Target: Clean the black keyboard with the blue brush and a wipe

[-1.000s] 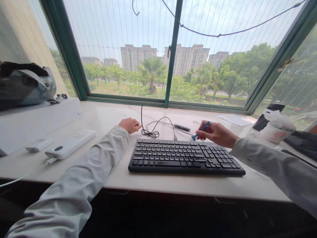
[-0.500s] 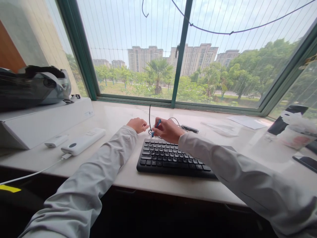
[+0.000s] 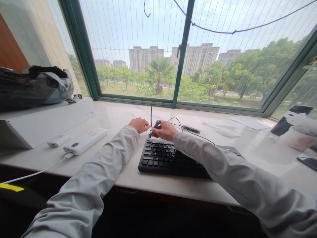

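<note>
Pinched between the fingers of my right hand is a slim blue tool, tilted with its lower end at the keyboard's back left corner. What kind of tool it is cannot be made out. My left hand is closed just left of it, fingers curled beside a thin black cable that sticks up; whether it grips the cable is hidden. Below both hands lies a black keyboard, its right part covered by my right sleeve.
A black pen-like object and clear plastic lie behind the keyboard. To the left are a white power bank with a cable, a small white device and a white box. A phone lies far right. Windows stand behind.
My right hand and the blue tool have shifted slightly left and down, toward the keyboard's back left corner. More of the cable shows behind my right wrist. My left hand barely changes.
</note>
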